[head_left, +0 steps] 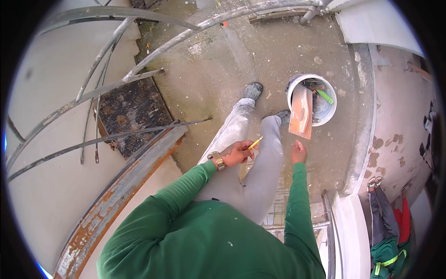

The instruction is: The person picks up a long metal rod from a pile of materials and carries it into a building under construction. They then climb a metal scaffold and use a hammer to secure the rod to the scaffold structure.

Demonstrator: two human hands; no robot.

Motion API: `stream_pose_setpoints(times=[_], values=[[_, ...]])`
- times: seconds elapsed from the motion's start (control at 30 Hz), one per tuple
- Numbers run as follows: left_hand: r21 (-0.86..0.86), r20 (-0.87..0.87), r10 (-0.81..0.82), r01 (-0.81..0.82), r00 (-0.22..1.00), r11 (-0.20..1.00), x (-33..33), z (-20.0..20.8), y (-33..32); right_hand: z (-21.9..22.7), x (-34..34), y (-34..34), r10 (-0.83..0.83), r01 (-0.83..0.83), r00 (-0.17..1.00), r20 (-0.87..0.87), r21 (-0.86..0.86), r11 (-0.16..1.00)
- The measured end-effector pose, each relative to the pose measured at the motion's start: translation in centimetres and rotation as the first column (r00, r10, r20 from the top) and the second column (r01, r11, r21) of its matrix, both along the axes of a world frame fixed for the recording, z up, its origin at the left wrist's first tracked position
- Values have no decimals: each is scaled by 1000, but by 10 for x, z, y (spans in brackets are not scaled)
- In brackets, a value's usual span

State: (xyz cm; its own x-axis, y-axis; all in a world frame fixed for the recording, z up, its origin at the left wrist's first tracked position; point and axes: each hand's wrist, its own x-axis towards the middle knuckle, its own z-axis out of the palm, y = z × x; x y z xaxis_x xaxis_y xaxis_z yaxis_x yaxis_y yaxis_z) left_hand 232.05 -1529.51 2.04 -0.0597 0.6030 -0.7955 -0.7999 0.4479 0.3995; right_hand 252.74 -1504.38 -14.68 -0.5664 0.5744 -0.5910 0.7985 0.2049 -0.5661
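Note:
My left hand (237,153) is closed around a yellow pencil (256,142), one end of which sticks out to the right past my fingers. A metal-banded watch sits on that wrist, and the hand is above my thighs. Farther right, my right hand (298,152) has loosely curled fingers with the thumb a little apart, and no object shows in it. Just beyond it, an orange plastering float (301,114) leans on the rim of a white bucket (332,88). Inside the bucket lie a bright green handle (324,96) and other tools that are hard to make out.
Metal tubes (162,49) of a scaffold frame cross the left and far side. A rusty, paint-worn beam (116,190) runs along the left, near a dark stained board (134,114). Stained concrete floor (209,79) lies below, and clothes (388,253) are at the lower right.

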Motion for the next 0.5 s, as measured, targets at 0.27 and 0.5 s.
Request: stream_pose_setpoints(times=[0.27,0.5], values=[[149,-439,-21,96,898,984,-31,39,-22,113,106,-20,-428,474,880,206,-325,818],[265,-492,239,-118,837,957,-16,157,-80,241,-62,-71,17,-149,931,-364,-338,929]])
